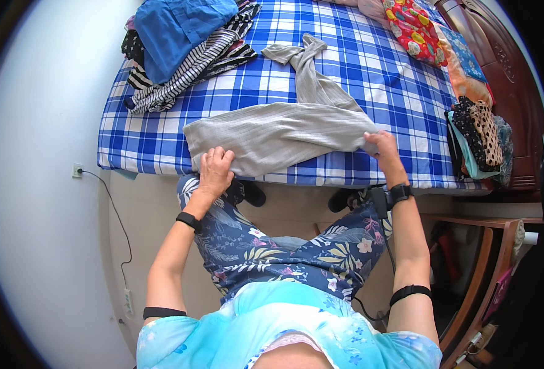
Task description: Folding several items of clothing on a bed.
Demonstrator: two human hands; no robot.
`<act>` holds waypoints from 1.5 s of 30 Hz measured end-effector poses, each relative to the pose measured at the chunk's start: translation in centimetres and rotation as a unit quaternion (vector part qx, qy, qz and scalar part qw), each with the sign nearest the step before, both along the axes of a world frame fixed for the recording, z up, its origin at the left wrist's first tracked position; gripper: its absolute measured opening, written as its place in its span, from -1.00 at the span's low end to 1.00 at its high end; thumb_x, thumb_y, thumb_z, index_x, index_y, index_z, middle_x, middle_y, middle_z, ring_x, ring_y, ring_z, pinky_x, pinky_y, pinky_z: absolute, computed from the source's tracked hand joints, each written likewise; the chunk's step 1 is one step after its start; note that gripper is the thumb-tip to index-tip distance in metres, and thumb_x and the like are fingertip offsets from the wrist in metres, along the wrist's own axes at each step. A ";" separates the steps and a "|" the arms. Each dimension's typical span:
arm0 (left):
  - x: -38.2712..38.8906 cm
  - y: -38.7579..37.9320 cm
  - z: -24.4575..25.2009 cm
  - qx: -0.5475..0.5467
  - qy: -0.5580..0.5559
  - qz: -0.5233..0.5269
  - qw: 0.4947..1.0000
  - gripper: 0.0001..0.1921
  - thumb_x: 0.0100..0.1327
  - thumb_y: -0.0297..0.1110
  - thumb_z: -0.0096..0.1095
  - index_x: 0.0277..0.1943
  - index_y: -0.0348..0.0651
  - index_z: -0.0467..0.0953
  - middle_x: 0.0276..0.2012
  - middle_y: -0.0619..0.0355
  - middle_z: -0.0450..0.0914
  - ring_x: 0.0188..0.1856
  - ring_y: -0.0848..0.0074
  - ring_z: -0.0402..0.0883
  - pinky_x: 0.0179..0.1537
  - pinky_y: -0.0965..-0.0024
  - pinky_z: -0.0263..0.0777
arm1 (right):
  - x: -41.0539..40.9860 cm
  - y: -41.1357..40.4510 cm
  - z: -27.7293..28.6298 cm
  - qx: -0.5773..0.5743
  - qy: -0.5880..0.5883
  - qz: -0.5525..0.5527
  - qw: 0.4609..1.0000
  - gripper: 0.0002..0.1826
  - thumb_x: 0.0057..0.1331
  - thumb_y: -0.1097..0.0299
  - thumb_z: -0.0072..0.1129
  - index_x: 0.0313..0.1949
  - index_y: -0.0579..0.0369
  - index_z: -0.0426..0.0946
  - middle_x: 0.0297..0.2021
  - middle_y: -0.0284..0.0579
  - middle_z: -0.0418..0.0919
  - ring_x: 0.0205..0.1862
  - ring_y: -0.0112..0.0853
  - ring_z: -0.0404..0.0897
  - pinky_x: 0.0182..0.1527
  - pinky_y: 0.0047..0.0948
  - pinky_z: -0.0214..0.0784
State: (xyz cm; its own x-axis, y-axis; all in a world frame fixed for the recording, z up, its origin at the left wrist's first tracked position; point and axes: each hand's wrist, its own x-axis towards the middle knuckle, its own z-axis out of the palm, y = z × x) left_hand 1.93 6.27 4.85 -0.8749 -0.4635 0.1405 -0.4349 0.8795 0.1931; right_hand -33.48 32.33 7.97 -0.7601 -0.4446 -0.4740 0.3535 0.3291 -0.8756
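Note:
A grey ribbed knit garment (272,133) lies across the near part of a bed with a blue and white checked sheet (392,110). Its wide part runs left to right, and a twisted part with two ends stretches away towards the far side. My left hand (215,170) rests on its near left edge, fingers bent over the cloth; whether they pinch it is hard to tell. At the right end, my right hand (382,146) grips a corner of the fabric between thumb and fingers.
Heaped clothes with a blue shirt (175,37) and striped garments (179,78) lie far left. At the right are folded clothes (477,138), a red patterned cloth (412,32) and the carved wooden headboard (511,87). A cable (115,203) hangs from a wall socket (77,170).

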 end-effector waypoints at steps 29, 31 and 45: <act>-2.0 -2.3 3.4 0.219 0.249 0.072 0.940 -0.90 0.28 -0.49 -0.01 -0.19 -0.24 0.44 -0.34 -0.18 0.56 -0.23 -0.06 0.54 -0.22 0.18 0.39 | 3.8 0.8 14.4 -0.013 0.256 0.206 0.944 -0.51 -0.04 0.59 0.33 -0.04 0.25 0.46 -0.31 -0.17 0.53 -0.28 -0.47 0.53 -0.18 -0.57 0.42; -2.2 -2.7 6.2 0.184 0.241 0.054 0.952 -0.88 0.33 -0.38 0.07 -0.23 -0.27 0.44 -0.36 -0.17 0.56 -0.29 0.02 0.57 -0.29 0.25 0.40 | 3.1 1.4 12.8 0.116 0.475 0.205 0.848 -0.57 -0.12 0.65 0.33 -0.17 0.16 0.55 -0.29 -0.11 0.55 -0.31 -0.45 0.53 -0.24 -0.49 0.43; 2.2 -4.0 16.0 0.415 0.076 -0.075 0.903 -0.69 -0.09 -0.58 0.40 -0.20 -0.32 0.59 -0.26 0.15 0.64 -0.25 0.50 0.53 -0.10 0.43 0.39 | 0.5 7.3 30.9 -0.189 0.362 0.059 0.911 -0.77 0.40 0.44 -0.07 0.02 0.10 0.43 -0.26 -0.09 0.59 -0.44 -0.43 0.66 -0.31 -0.47 0.63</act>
State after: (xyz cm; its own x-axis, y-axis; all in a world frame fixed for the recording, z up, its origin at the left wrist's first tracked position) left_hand 4.10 2.28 20.84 -0.9363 -0.3427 -0.0772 -0.2360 0.4508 0.8609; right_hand -32.94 39.64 38.88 -0.7494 -0.5705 0.3362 -0.3802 -0.0450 -0.9238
